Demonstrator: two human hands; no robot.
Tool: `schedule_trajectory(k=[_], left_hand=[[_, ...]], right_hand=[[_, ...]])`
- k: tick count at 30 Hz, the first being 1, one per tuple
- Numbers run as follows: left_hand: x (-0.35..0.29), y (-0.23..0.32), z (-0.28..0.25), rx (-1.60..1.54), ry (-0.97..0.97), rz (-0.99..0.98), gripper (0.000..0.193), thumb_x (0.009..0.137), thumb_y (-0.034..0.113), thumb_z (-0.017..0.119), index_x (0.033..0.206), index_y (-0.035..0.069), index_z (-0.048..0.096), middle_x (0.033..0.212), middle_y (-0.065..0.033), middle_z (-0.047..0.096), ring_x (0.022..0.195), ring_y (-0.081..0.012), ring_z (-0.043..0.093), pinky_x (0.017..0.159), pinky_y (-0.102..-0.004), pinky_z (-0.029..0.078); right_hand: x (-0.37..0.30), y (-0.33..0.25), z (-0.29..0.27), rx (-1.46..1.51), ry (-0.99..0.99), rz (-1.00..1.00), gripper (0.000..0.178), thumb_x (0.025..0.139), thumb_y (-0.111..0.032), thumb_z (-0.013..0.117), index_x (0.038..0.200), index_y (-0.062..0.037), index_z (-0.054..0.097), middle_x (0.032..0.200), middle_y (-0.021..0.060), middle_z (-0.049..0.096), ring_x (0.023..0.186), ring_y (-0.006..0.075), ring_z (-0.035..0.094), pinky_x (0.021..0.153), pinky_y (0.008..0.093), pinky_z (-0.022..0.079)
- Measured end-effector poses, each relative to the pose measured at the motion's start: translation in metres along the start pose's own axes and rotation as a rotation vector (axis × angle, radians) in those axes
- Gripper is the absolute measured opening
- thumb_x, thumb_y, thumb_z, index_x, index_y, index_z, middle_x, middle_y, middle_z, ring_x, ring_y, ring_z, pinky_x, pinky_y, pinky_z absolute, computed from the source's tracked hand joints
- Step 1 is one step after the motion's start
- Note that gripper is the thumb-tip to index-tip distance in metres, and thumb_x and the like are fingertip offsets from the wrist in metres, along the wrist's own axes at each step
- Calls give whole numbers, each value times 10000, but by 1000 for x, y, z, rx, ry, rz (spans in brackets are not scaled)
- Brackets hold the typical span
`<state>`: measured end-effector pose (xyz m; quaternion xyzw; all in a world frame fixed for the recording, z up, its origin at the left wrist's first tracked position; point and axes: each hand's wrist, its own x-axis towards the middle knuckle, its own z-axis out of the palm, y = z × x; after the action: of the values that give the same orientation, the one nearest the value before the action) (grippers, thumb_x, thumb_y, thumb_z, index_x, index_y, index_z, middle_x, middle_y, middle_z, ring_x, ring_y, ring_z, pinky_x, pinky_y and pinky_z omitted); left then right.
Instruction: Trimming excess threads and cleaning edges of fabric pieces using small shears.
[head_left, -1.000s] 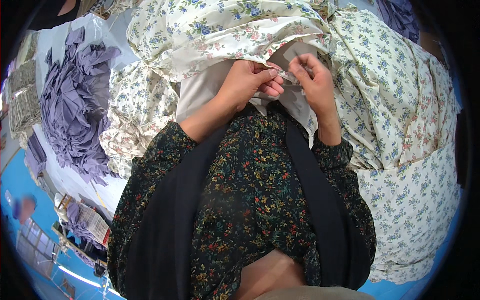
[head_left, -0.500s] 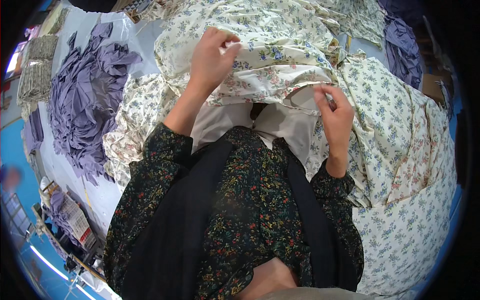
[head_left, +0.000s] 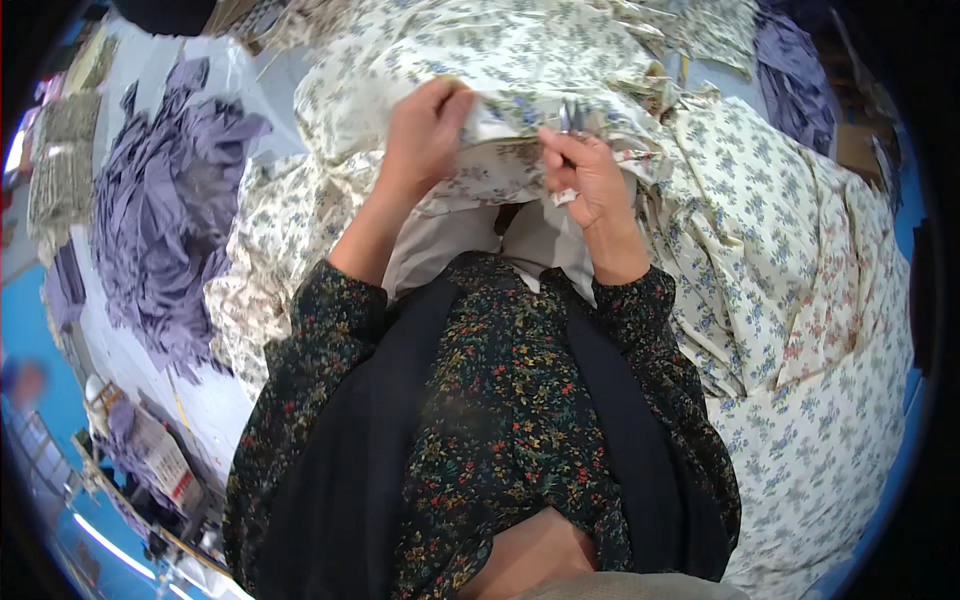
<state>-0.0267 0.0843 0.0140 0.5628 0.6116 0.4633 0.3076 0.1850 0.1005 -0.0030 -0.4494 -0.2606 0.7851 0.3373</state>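
Observation:
White fabric with blue and pink flower sprigs (head_left: 470,62) lies bunched over my lap and spreads away in front of me. My left hand (head_left: 428,125) is closed on a fold of this floral fabric, drawing it up to an edge between the hands. To its right, my right hand (head_left: 588,175) is curled, palm partly up, around a pair of thread snips (head_left: 572,115). Their small metal blades point away from me, close to the fabric; the rest is hidden in the fingers. A scrap of pale cloth or thread shows below those fingers.
A heap of purple fabric (head_left: 165,220) lies on the pale floor at left, beside stacked folded cloth (head_left: 62,190). More floral fabric (head_left: 790,260) covers the right side. Another purple pile (head_left: 795,80) and a cardboard box (head_left: 858,148) are at far right.
My right hand has swung left and inward, away from the fabric's right edge, and metal blades now show above its fingers. My left hand has come slightly nearer, still on the fabric.

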Motion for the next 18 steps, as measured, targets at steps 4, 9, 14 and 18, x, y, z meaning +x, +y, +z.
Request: schedule_trajectory(k=[4,9,14,18], left_hand=[[4,-5,-10,174,215,375,64,855,-27,615,895,20,630,854,-105,617,766,-233,591,669,-307,463],[-63,28,2,-162,-296,-106,277,952,175,573,760,-20,615,703,-60,604,676,-108,551,612,-225,423],[-63,10,52,-894,-371,-728,328,969,293,560,861,-6,640,782,-85,657,655,-132,564,608,-267,429],[-63,10,63,-962,-131,-663,271,957,239,599,992,-27,634,851,-102,675,709,-141,607,657,-261,497]], right_hand=[[-51,-24,11,185,-235,274,212,899,-167,636,936,41,659,545,-41,455,443,33,375,421,208,269],[-108,-44,8,85,-425,256,243,910,-176,622,935,61,668,547,-35,455,460,30,388,422,210,263],[-119,-31,-17,-620,-640,206,269,916,-261,631,967,-10,712,589,-5,558,482,44,463,454,230,338],[-113,-15,-23,-999,-29,-67,259,920,-301,628,1001,-62,683,590,21,552,518,100,530,489,269,398]])
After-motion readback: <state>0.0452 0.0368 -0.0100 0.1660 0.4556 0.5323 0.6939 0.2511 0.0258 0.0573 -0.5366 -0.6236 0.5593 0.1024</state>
